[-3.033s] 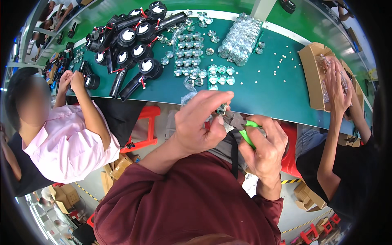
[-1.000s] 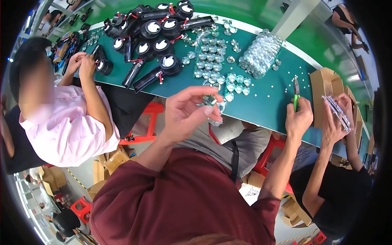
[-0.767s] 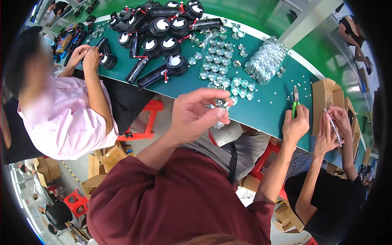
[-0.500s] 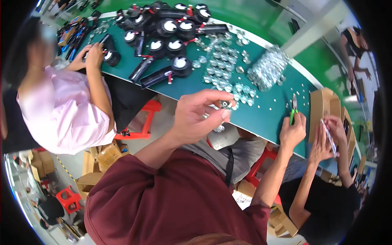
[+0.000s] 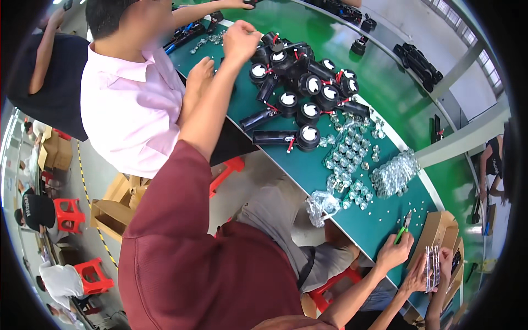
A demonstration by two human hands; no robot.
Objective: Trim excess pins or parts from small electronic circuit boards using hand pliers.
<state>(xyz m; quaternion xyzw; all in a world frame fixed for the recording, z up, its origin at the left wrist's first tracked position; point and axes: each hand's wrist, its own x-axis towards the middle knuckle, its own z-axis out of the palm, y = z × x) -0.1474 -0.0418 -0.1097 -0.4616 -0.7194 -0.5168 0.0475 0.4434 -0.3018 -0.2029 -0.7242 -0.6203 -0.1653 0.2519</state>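
My left hand (image 5: 242,41) is stretched out over the far left of the table. Its fingers are closed at the edge of a pile of black tube-shaped units (image 5: 308,85), which have round heads, white patches and red connectors. Whatever those fingers hold is too small to make out. My right hand (image 5: 395,253) is closed round a pair of green-handled cutting pliers (image 5: 404,228), jaws pointing away, low over the table at the right. Between the hands lie several small clear round parts (image 5: 349,157) with metallic shine, some bunched in rows.
A clear plastic bag (image 5: 322,208) sits at the table's near edge, and a bubbly clear pack (image 5: 395,173) farther right. Cardboard boxes (image 5: 434,236) stand at the right. One co-worker in a pink shirt (image 5: 129,110) sits at left; another's hands (image 5: 434,269) hold thin strips at right.
My left hand has reached far left from the middle, where it held a small round part. The view has turned left. My right hand still grips the pliers; the clear bag now shows.
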